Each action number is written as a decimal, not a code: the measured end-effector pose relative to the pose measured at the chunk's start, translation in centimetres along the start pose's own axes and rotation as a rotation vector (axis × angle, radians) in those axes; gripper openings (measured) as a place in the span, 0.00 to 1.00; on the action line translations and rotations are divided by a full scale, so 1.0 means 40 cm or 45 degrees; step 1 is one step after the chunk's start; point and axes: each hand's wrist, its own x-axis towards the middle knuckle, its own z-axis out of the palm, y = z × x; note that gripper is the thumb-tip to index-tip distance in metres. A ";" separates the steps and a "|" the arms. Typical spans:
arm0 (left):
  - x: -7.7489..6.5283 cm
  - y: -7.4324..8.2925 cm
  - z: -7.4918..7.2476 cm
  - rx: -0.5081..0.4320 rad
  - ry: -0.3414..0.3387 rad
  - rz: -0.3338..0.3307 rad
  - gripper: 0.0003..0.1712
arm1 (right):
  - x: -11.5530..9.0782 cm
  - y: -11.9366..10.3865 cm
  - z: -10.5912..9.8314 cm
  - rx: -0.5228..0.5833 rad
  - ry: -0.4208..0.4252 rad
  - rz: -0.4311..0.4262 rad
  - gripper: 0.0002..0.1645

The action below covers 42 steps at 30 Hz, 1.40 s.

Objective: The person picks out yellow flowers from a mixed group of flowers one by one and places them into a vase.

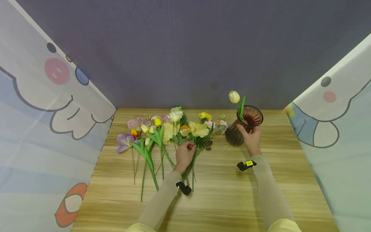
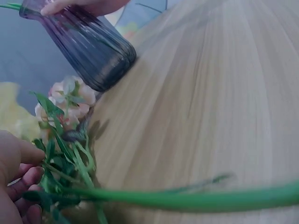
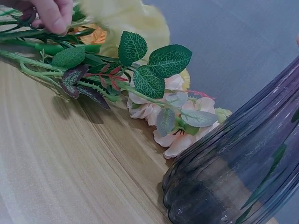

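Note:
My right hand (image 1: 251, 141) grips a purple-tinted ribbed glass vase (image 1: 233, 133) near its neck. The vase leans, its mouth tipped to the right and its base toward the left. A white tulip (image 1: 234, 96) with green leaves stands in it, its stem seen through the glass in the right wrist view. Over the flower pile my left hand (image 1: 184, 156) pinches a thin green stem (image 2: 63, 173) between thumb and fingers; which bloom it belongs to is unclear. Close by lie a pale yellow flower (image 1: 200, 129), pink roses (image 3: 175, 137) and dark green leaves (image 3: 152, 79).
To the left of my left hand lie several more artificial flowers: a purple one (image 1: 124, 142), a yellow tulip (image 1: 157, 121), an orange-red tulip (image 1: 134, 132) and a white bloom (image 1: 175, 116). The wooden table (image 1: 220, 196) meets a grey wall (image 1: 197, 58) behind and cartoon-printed curtains at both sides.

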 end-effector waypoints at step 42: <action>0.198 0.475 -0.182 -1.202 0.264 0.407 0.11 | -0.001 -0.005 0.007 0.016 0.025 -0.032 0.28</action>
